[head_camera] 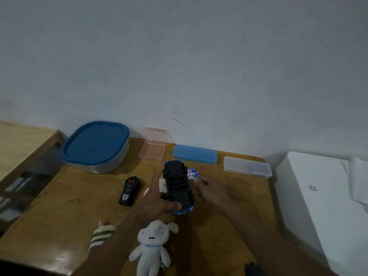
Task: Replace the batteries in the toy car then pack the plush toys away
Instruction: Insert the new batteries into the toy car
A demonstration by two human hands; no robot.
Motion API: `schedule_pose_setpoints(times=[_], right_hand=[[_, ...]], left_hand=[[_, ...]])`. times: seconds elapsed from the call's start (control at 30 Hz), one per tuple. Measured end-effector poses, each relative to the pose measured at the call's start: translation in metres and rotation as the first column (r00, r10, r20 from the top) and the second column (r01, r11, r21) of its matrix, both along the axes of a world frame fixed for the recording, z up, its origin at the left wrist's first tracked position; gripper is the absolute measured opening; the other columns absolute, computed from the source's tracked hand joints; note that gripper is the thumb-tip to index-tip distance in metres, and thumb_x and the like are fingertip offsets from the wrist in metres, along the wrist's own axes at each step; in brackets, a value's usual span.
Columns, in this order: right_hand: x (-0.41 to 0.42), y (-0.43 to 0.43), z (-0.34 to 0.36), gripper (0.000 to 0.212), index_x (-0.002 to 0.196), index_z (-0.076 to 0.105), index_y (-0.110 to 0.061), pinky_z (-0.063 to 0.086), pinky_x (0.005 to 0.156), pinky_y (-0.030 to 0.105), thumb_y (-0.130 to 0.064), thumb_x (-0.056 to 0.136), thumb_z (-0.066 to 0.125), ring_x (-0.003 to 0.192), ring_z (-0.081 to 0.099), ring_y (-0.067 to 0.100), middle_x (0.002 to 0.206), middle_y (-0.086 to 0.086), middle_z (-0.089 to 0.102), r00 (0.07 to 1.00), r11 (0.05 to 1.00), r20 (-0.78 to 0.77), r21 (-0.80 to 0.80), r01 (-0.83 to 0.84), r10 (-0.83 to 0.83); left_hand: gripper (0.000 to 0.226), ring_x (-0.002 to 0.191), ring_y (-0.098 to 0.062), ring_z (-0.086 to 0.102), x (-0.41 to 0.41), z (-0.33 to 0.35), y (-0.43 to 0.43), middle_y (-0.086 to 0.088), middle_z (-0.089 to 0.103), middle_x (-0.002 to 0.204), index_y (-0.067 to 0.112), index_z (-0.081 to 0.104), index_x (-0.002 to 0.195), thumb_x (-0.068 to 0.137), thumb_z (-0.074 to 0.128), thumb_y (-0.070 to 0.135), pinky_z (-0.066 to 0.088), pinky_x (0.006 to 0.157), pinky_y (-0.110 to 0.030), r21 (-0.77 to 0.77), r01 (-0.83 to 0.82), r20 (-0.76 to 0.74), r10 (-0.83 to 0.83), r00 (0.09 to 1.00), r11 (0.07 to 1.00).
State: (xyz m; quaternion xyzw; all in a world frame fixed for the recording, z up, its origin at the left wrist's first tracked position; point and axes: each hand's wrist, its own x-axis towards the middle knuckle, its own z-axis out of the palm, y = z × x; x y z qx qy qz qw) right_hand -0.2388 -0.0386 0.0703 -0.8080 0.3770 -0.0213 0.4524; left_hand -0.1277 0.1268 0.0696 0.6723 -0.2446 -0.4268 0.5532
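The blue toy car (pixel 177 186) is upside down above the wooden table (pixel 69 196), its black underside facing up. My left hand (pixel 159 198) grips it from the left, thumb across its near end. My right hand (pixel 209 190) hovers just right of the car, blurred, fingers loosely bent; whether it holds anything is unclear. Three batteries (pixel 192 173) lie side by side by the car's right flank. A white plush bunny (pixel 152 248) lies at the front. A striped plush (pixel 101 234) pokes out from under my left forearm. Another pale plush (pixel 162 185) is mostly hidden behind my left hand.
A black remote control (pixel 129 191) lies left of the car. At the back stand a steel container with a blue lid (pixel 95 146), an open pink case (pixel 154 148), a blue case (pixel 195 154) and a clear case (pixel 247 166). A white box (pixel 322 200) borders the right.
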Motion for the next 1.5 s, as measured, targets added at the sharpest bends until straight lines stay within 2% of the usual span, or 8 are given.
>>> schedule_pose_setpoints(times=[0.1, 0.27, 0.5, 0.77, 0.9, 1.23, 1.4, 1.5], right_hand=[[0.014, -0.026, -0.017, 0.024, 0.112, 0.064, -0.018, 0.041, 0.073, 0.023, -0.026, 0.099, 0.045, 0.092, 0.057, 0.014, 0.110, 0.002, 0.065, 0.989, 0.952, -0.075, -0.268, -0.146, 0.131], [0.031, -0.044, -0.044, 0.041, 0.122, 0.060, -0.021, 0.048, 0.090, 0.035, -0.002, 0.087, 0.051, 0.105, 0.057, 0.024, 0.123, 0.005, 0.060, 0.947, 0.859, -0.171, -0.401, -0.318, 0.271], [0.034, -0.045, -0.062, 0.041, 0.132, 0.049, -0.019, 0.039, 0.106, 0.038, -0.015, 0.092, 0.056, 0.126, 0.040, 0.026, 0.143, 0.006, 0.042, 0.919, 0.736, -0.296, -0.556, -0.386, 0.258], [0.033, -0.036, -0.066, 0.050, 0.132, 0.045, -0.018, 0.042, 0.104, 0.037, -0.010, 0.086, 0.063, 0.126, 0.042, 0.023, 0.138, 0.005, 0.048, 0.888, 0.728, -0.369, -0.523, -0.443, 0.275], [0.025, -0.026, -0.062, 0.038, 0.128, 0.050, -0.019, 0.046, 0.098, 0.036, -0.014, 0.091, 0.058, 0.117, 0.050, 0.023, 0.131, 0.006, 0.051, 0.889, 0.787, -0.372, -0.447, -0.425, 0.269], [-0.006, 0.012, 0.004, 0.021, 0.114, 0.060, -0.022, 0.043, 0.065, 0.012, -0.018, 0.094, 0.055, 0.082, 0.059, 0.010, 0.095, -0.007, 0.065, 0.986, 0.904, 0.048, -0.393, 0.167, -0.161], [-0.018, 0.035, 0.039, 0.021, 0.103, 0.060, -0.025, 0.060, 0.072, 0.036, -0.013, 0.086, 0.067, 0.080, 0.070, 0.016, 0.090, 0.004, 0.072, 0.767, 0.820, 0.307, 0.103, 0.562, -0.564], [-0.022, 0.053, 0.049, 0.021, 0.104, 0.061, -0.011, 0.059, 0.070, 0.030, -0.008, 0.085, 0.069, 0.085, 0.071, 0.020, 0.095, 0.011, 0.071, 0.638, 0.733, 0.362, 0.322, 0.599, -0.680]], left_hand=[[0.120, 0.101, -0.018, 0.068, 0.008, -0.002, -0.010, 0.001, 0.070, 0.110, 0.053, 0.012, 0.144, 0.065, 0.081, -0.004, 0.057, 0.084, -0.042, 0.026, -0.027, 0.003, 0.027, 1.000, 0.999], [0.121, 0.104, -0.025, 0.067, 0.017, -0.004, -0.020, -0.009, 0.066, 0.117, 0.054, 0.011, 0.143, 0.061, 0.084, 0.003, 0.053, 0.091, -0.053, 0.022, -0.036, -0.020, 0.037, 0.999, 0.999], [0.121, 0.106, -0.026, 0.066, 0.025, -0.003, -0.023, -0.011, 0.066, 0.117, 0.049, 0.008, 0.146, 0.065, 0.079, -0.006, 0.051, 0.093, -0.054, 0.018, -0.023, -0.025, 0.023, 0.999, 1.000], [0.120, 0.097, -0.035, 0.067, 0.029, 0.008, -0.016, -0.013, 0.064, 0.116, 0.054, 0.011, 0.143, 0.067, 0.079, -0.011, 0.055, 0.081, -0.059, 0.036, 0.013, -0.018, -0.013, 1.000, 0.999], [0.124, 0.098, -0.021, 0.068, 0.034, 0.009, -0.011, -0.010, 0.064, 0.116, 0.057, 0.008, 0.142, 0.066, 0.080, -0.009, 0.058, 0.082, -0.048, 0.035, 0.068, 0.016, -0.069, 0.998, 0.997], [0.131, 0.104, -0.025, 0.065, 0.051, 0.016, -0.010, -0.008, 0.062, 0.120, 0.058, -0.004, 0.142, 0.067, 0.082, -0.005, 0.058, 0.082, -0.048, 0.009, 0.315, 0.030, -0.315, 0.949, 0.949], [0.131, 0.090, -0.005, 0.069, 0.039, 0.012, -0.014, 0.001, 0.060, 0.123, 0.047, -0.009, 0.147, 0.069, 0.079, -0.011, 0.058, 0.068, -0.028, -0.040, 0.427, 0.000, -0.427, 0.904, 0.904], [0.133, 0.089, -0.011, 0.071, 0.030, 0.007, -0.014, 0.001, 0.065, 0.115, 0.050, -0.009, 0.147, 0.068, 0.078, -0.013, 0.059, 0.068, -0.032, -0.068, 0.452, -0.007, -0.454, 0.891, 0.889]])
